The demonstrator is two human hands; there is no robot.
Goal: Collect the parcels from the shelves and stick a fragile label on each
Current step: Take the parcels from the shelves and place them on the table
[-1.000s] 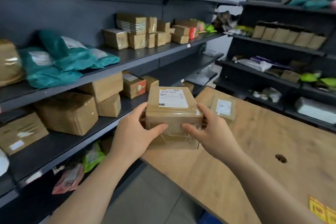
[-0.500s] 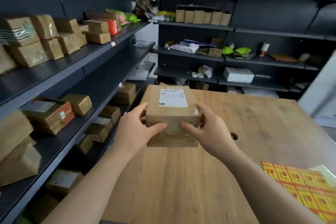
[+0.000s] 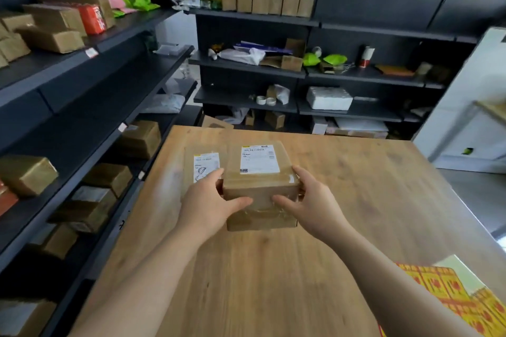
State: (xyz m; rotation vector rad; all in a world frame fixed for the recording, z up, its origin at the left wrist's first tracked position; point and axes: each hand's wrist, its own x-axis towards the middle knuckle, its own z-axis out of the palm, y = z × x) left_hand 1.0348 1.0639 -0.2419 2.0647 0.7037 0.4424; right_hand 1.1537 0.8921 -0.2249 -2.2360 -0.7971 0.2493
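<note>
Noting the parcel (image 3: 260,191): a brown cardboard box bound in clear tape, one white shipping label (image 3: 259,159) on top, low over the wooden table (image 3: 273,282) near its middle. Whether the base touches the wood I cannot tell. The left hand (image 3: 208,206) and right hand (image 3: 315,209) both grasp it, fingers curled round opposite sides and thumbs on the near face. Judgement: stiff walls that should take a firm squeeze, light to moderate weight, and glossy tape that may be slick. The two side faces seem the best hold, leaving the top free for a sticker. Counts: one parcel in hand. One flatter parcel (image 3: 206,164) lies on the table just beside it, behind the left hand. One sheet of yellow-and-red fragile labels (image 3: 449,293) sits at the near right corner. The left shelves (image 3: 82,128) carry about a dozen more boxes; blur prevents an exact count.
</note>
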